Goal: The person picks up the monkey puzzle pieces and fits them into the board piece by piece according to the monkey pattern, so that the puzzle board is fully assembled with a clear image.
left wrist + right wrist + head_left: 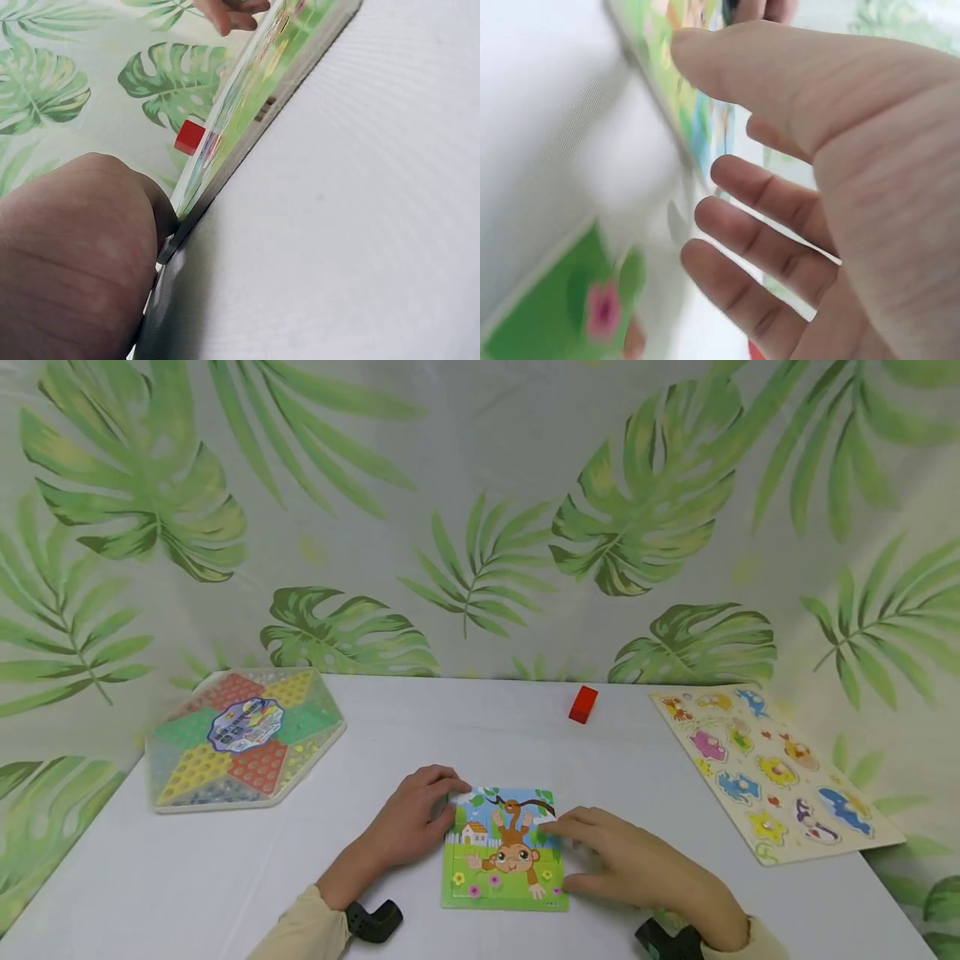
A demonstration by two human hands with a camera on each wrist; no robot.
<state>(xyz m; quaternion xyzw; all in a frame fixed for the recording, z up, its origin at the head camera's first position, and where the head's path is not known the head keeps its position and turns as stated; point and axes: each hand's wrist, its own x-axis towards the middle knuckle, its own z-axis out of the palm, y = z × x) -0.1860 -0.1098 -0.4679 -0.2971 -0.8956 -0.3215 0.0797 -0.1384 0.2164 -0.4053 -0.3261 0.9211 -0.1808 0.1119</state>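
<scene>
1. Writing: the label (246,724) on the hexagonal game box (258,768) was too small to read; same for the tiny print at the puzzle's lower right.
2. Surface (465,727) was white, with a pale leaf-print backdrop (495,460) behind it. Game box sat far left, animal board (795,850) far right, red block (582,704) near the back edge.
3. The monkey puzzle (510,847) lay flat, face up, between your two hands.
4. Your left hand (408,818) was at its upper-left corner, fingers loosely bent; couldn't tell if you were pinching it.
5. Your right hand (637,860) was at its right edge, fingers fairly straight and spread, thumb apart, pinching nothing. Exact contact unclear.
6. A green piece with a pink flower (551,319) lay near your right wrist, blurred and partly hidden.
</scene>
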